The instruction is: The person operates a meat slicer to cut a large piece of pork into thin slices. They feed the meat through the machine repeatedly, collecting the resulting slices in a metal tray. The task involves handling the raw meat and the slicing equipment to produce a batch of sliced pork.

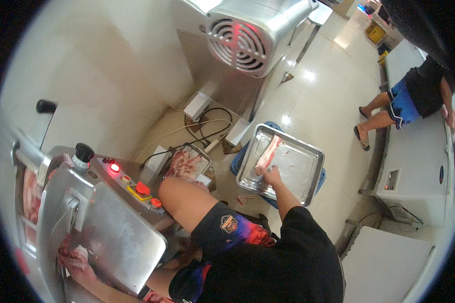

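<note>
My left hand [77,266] is at the lower left, beside the metal guard plate [121,230] of a meat slicer. Its partly blurred fingers close on a pale, fatty piece of meat [80,252]. Out to the right, my right hand [273,176] reaches over a shallow steel tray [308,189] and grips the near end of a long strip of fatty meat [269,154]. That strip slants across the tray's left part, and small red scraps lie beside it. More meat [31,194] shows in the slicer's carriage at the far left.
Beneath the steel tray is a blue crate [237,160]. A pan of meat scraps [187,161] sits on the floor near cables. The slicer's control panel [131,184] has a lit red light. A large steel machine [247,38] stands ahead. Another person [414,96] is by white chests at right.
</note>
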A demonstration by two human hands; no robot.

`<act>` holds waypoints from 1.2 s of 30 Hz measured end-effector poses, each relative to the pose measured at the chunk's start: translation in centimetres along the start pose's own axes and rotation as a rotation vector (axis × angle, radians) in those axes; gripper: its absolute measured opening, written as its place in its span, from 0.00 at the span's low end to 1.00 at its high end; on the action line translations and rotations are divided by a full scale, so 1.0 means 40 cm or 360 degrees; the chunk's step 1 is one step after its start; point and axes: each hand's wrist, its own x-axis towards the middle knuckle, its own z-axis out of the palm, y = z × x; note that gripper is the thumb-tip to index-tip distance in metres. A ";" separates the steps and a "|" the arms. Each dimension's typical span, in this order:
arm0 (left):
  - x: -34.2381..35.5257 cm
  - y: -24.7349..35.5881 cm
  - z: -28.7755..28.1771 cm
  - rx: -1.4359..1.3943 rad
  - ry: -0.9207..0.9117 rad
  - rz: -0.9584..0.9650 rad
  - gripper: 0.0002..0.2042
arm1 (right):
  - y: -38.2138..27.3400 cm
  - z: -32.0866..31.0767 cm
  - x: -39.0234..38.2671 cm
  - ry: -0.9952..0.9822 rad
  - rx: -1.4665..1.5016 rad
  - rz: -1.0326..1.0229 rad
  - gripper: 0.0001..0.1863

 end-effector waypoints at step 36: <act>-0.086 -0.011 0.239 -0.0064 0.0495 -0.0250 0.12 | -0.553 0.089 -0.257 0.0131 0.0584 -0.1207 0.27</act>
